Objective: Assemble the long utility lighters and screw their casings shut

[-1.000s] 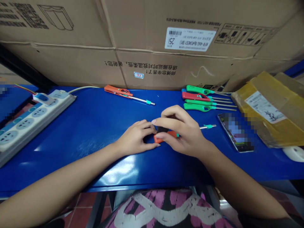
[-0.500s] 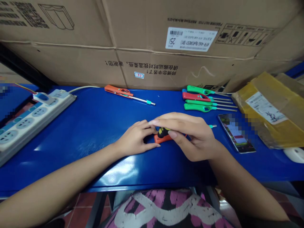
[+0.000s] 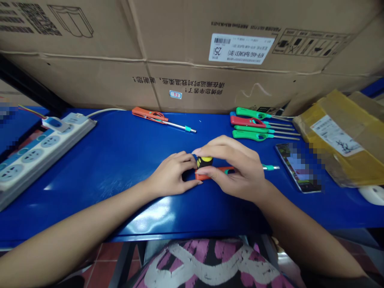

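Observation:
An orange gas lighter (image 3: 221,169) lies flat on the blue table, its metal tube with a turquoise tip sticking out to the right beyond my right hand. My left hand (image 3: 174,175) grips the handle's left end, thumb on the near side and fingers curled on the far side. Between the thumb and fingers of my right hand (image 3: 237,166) is a stubby screwdriver (image 3: 204,161) with a black and yellow handle, held upright over the lighter's left end. Its shaft and tip are hidden.
Another orange lighter (image 3: 150,115) lies farther back. Several green and red lighters (image 3: 250,127) are grouped at back right, by a phone (image 3: 297,168) and a yellow-taped parcel (image 3: 339,140). A power strip (image 3: 36,154) lies left. A large carton (image 3: 180,48) stands along the back.
My right hand has shifted slightly left and its fingers have re-spread around the screwdriver, showing more of its yellow top and of the lighter. My left hand stays in place.

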`<state>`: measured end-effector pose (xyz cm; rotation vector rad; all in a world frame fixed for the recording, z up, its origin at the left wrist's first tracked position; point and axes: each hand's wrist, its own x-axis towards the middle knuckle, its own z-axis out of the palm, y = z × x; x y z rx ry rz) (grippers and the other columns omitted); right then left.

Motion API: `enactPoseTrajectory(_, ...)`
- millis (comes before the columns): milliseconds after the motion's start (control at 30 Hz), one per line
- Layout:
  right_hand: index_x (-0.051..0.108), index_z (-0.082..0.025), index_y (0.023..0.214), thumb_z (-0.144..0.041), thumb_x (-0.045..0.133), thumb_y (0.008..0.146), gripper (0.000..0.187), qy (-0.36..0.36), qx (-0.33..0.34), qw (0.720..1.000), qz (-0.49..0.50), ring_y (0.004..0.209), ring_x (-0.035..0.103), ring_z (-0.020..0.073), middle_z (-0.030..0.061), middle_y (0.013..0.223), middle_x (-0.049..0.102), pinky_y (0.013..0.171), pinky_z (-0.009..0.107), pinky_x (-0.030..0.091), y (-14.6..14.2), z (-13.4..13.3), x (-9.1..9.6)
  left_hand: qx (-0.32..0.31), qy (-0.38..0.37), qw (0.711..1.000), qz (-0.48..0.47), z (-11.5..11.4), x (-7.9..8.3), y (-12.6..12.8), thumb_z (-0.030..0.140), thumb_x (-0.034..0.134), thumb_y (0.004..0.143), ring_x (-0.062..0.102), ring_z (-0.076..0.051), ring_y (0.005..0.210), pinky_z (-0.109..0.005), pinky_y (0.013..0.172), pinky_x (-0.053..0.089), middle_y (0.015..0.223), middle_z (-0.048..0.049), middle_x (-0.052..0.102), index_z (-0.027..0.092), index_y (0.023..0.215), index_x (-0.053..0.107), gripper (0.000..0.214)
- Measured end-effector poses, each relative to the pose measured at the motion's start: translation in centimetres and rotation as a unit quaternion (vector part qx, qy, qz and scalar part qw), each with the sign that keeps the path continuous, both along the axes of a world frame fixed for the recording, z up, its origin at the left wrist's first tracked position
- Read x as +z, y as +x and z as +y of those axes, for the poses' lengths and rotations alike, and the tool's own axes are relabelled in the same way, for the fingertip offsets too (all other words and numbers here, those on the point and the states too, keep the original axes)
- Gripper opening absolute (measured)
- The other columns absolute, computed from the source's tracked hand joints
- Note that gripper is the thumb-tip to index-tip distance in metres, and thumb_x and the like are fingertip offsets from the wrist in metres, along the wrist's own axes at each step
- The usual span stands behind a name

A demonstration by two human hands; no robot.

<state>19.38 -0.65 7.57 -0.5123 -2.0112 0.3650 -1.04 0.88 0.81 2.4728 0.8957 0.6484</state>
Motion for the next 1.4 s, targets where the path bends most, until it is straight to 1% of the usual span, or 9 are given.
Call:
enactPoseTrajectory(133,0.066,-0.021,0.115,-0.026,0.070,0.092,0.024,0.028,-0.032,0.999,0.001,0.087,0.068,0.0190,0.0049,0.094,0.073,0.079,0.035,0.059,-0.2,0.1,-0.4,0.004,-0.002,1.000,0.005,0.0,0.4,0.2,0.035,0.071,0.086,0.066,-0.023,0.089,-0.036,0.076,0.051,0.095,-0.0062,0.070,0.018,0.094,0.067,0.019)
enactPoseTrajectory(267,0.062,-0.019,0.123,-0.020,0.064,0.095,0.029,-0.029,0.010,0.999,-0.037,0.099,0.069,0.0190,0.0072,0.107,0.073,0.087,0.035,0.059,0.3,0.0,-0.3,0.025,0.005,1.000,-0.006,0.1,0.2,0.1,0.035,0.071,0.085,0.066,-0.023,0.087,-0.038,0.077,0.052,0.092,-0.0060,0.069,0.017,0.093,0.065,0.021)
enactPoseTrajectory(333,0.063,-0.020,0.121,-0.023,0.066,0.094,0.027,-0.045,-0.008,0.998,-0.043,0.097,0.069,0.0182,0.0066,0.107,0.073,0.087,0.033,0.059,0.4,0.0,-0.4,0.032,0.015,0.999,-0.008,0.0,0.1,0.0,0.035,0.071,0.085,0.066,-0.024,0.088,-0.039,0.080,0.053,0.092,-0.0059,0.069,0.018,0.094,0.065,0.021)
enactPoseTrajectory(500,0.064,-0.022,0.113,-0.032,0.072,0.091,0.026,-0.012,-0.069,0.997,-0.021,0.089,0.069,0.0188,0.0054,0.101,0.074,0.083,0.035,0.059,0.1,0.0,-0.9,0.039,0.029,0.999,0.000,0.0,0.1,-0.1,0.035,0.069,0.085,0.065,-0.023,0.089,-0.037,0.078,0.053,0.094,-0.0062,0.068,0.019,0.093,0.066,0.019)
enactPoseTrajectory(667,0.062,-0.022,0.116,-0.031,0.071,0.092,0.027,-0.017,-0.044,0.999,-0.025,0.093,0.069,0.0194,0.0062,0.105,0.074,0.085,0.037,0.058,0.2,0.3,-1.0,0.040,0.032,0.999,-0.007,0.1,0.1,-0.1,0.036,0.070,0.085,0.066,-0.024,0.089,-0.038,0.079,0.054,0.094,-0.0065,0.069,0.018,0.092,0.066,0.020)
enactPoseTrajectory(900,0.063,-0.019,0.117,-0.021,0.072,0.090,0.028,-0.035,-0.015,0.999,-0.027,0.087,0.067,0.0190,0.0072,0.101,0.074,0.083,0.037,0.056,0.7,0.5,-0.3,0.040,0.021,0.999,-0.003,0.0,0.0,-0.1,0.039,0.073,0.084,0.067,-0.026,0.093,-0.041,0.083,0.055,0.098,-0.0078,0.071,0.018,0.094,0.068,0.024)
enactPoseTrajectory(1200,0.063,-0.023,0.111,-0.029,0.076,0.087,0.028,-0.013,-0.135,0.991,-0.001,0.085,0.066,0.0185,0.0047,0.099,0.072,0.073,0.032,0.058,-0.6,-0.2,-1.7,0.055,0.008,0.998,-0.011,-0.4,-0.1,0.1,0.032,0.071,0.082,0.067,-0.024,0.090,-0.038,0.077,0.056,0.098,-0.0074,0.069,0.017,0.100,0.070,0.024)
enactPoseTrajectory(1300,0.063,-0.023,0.110,-0.029,0.076,0.086,0.027,-0.034,-0.126,0.991,0.013,0.085,0.067,0.0189,0.0041,0.097,0.071,0.074,0.033,0.059,-0.8,-0.4,-1.7,0.053,0.009,0.999,-0.006,-0.3,-0.1,0.0,0.033,0.072,0.083,0.066,-0.023,0.089,-0.036,0.077,0.055,0.095,-0.0068,0.069,0.016,0.099,0.069,0.024)
enactPoseTrajectory(1400,0.062,-0.024,0.107,-0.029,0.074,0.089,0.022,-0.100,-0.122,0.984,0.085,0.081,0.069,0.0180,0.0034,0.095,0.069,0.070,0.032,0.061,-0.2,-0.2,-0.8,0.032,0.014,0.999,0.016,0.1,0.1,-0.4,0.037,0.072,0.085,0.066,-0.022,0.091,-0.036,0.083,0.054,0.096,-0.0056,0.069,0.017,0.098,0.070,0.024)
